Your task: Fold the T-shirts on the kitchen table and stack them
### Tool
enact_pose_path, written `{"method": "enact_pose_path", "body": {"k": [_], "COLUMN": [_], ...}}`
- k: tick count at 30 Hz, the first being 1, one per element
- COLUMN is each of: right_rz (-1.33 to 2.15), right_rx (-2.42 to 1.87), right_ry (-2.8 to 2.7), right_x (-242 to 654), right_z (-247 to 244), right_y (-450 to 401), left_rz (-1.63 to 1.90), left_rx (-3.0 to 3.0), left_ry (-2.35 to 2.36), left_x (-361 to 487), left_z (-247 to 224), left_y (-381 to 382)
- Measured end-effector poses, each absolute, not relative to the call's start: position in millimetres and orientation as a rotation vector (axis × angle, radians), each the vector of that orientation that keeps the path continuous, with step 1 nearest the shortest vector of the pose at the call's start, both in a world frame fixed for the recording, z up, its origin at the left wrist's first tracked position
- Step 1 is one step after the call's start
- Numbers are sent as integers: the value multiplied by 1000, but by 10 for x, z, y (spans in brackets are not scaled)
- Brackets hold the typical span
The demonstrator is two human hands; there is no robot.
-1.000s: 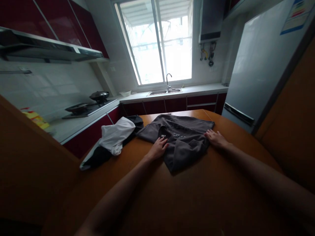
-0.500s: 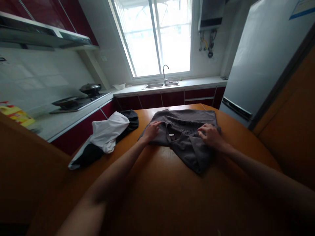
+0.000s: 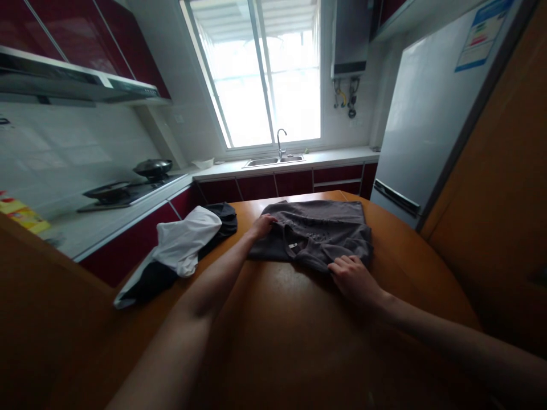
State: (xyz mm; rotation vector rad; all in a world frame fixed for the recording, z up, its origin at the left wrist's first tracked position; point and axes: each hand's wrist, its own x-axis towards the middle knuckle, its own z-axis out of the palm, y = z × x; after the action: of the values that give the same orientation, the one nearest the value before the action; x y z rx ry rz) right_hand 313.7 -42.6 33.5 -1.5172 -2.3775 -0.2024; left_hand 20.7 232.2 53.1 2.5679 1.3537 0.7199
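Note:
A dark grey T-shirt (image 3: 329, 219) lies on the wooden table (image 3: 273, 324), its collar opening and pale label facing me. At the shirt's left shoulder area, my left hand (image 3: 262, 225) is closed with the fingertips pinching the cloth. My right hand (image 3: 352, 278) is closed on the near edge of the shirt, to the right of the collar, with the fingers curled over the fabric. The part of the shirt under my right fingers is hidden.
White and black clothes (image 3: 188, 236) lie heaped at the table's left edge. Beyond the table are a stove with a wok (image 3: 152, 167), a sink (image 3: 276, 161) under the window, and a fridge (image 3: 427, 114) at right. A yellow bottle (image 3: 21, 216) stands far left.
My right hand has moved down toward me and taken hold of the shirt's near edge. The sleeve that hung toward me is now tucked in. The camera view has tilted slightly up.

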Motion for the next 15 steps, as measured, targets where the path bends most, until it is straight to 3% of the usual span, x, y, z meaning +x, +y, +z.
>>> {"method": "enact_pose_path", "body": {"k": [8, 15], "right_rz": [103, 154], "right_rx": [-1475, -1283], "right_ry": [-2012, -2323], "right_x": [4066, 4308], "right_z": [822, 973], "right_y": [-561, -1023], "left_rz": [622, 454], "left_rx": [2871, 3026], "left_ry": [1102, 1000], "left_x": [-329, -674], "left_z": [1295, 1491], "left_y": [1548, 139]}}
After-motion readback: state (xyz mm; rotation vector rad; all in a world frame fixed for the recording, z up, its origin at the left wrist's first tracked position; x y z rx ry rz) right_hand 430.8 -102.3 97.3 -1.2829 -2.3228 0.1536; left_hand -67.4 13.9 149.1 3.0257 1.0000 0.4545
